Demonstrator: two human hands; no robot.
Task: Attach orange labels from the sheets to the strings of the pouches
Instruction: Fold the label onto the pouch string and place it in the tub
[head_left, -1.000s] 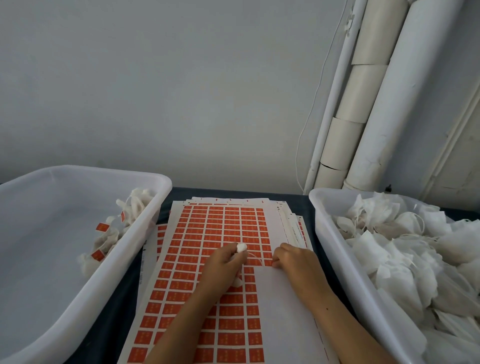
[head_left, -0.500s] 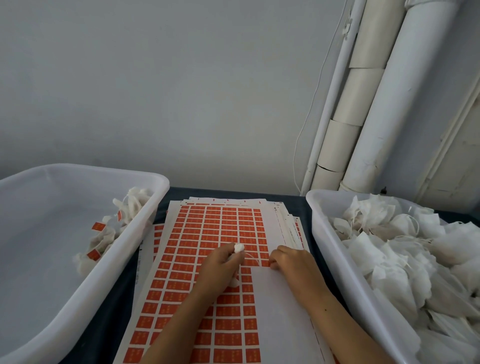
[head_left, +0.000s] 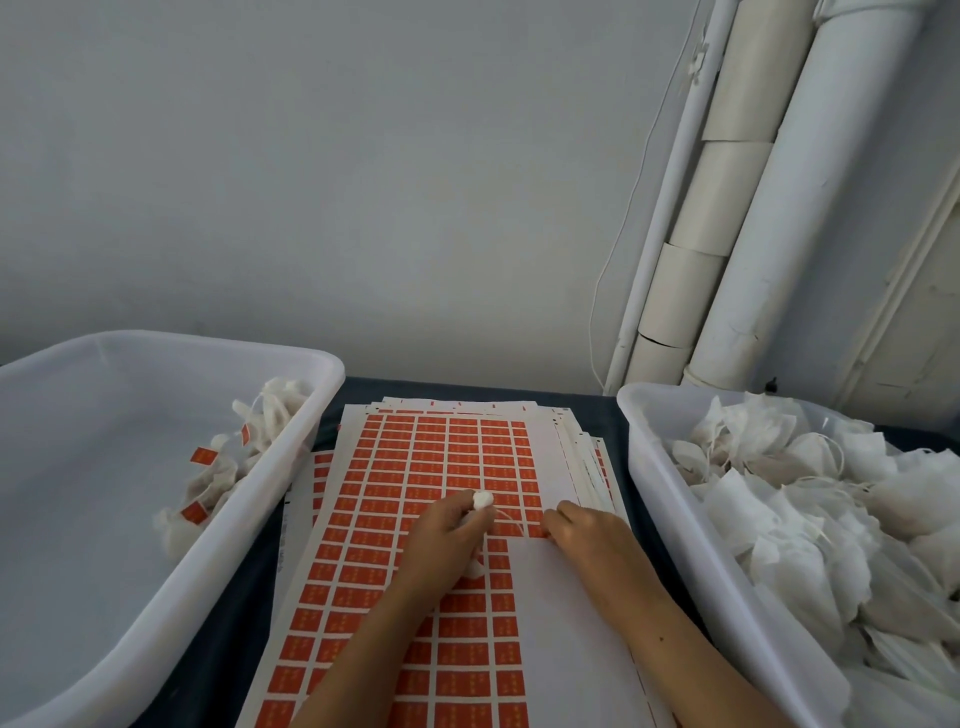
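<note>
change: over the last second the hands barely shift; the left hand (head_left: 451, 540) stays bunched around a white pouch (head_left: 482, 500), and the right hand (head_left: 589, 535) stays at the edge of the remaining orange labels (head_left: 447, 467), where the bare backing begins.
left fingers: curled around the pouch, its top poking out above the knuckles and a bit showing below the palm.
right fingers: pressed together at the tips on the row's end label; whether they already pinch it loose, i cannot tell.
string: a thin white string (head_left: 511, 519) runs from the pouch toward the right fingertips, lying over the labels.
meaning: likely the label is being peeled or folded onto the string; this pouch is not yet tagged.
sheet: the top label sheet (head_left: 571, 649) lies mid-tabletop, its near right part already stripped.
stack: more sheets fan out under it toward the far edge.
left bin: a white bin (head_left: 218, 545) at the left edge holds a few tagged pouches.
right bin: a white bin (head_left: 691, 525) at the right edge is heaped with untagged pouches (head_left: 831, 499).
tabletop: dark cloth (head_left: 587, 410) shows between bins.
room: grey wall (head_left: 311, 182) behind, white pipes (head_left: 753, 208) in the right corner.
</note>
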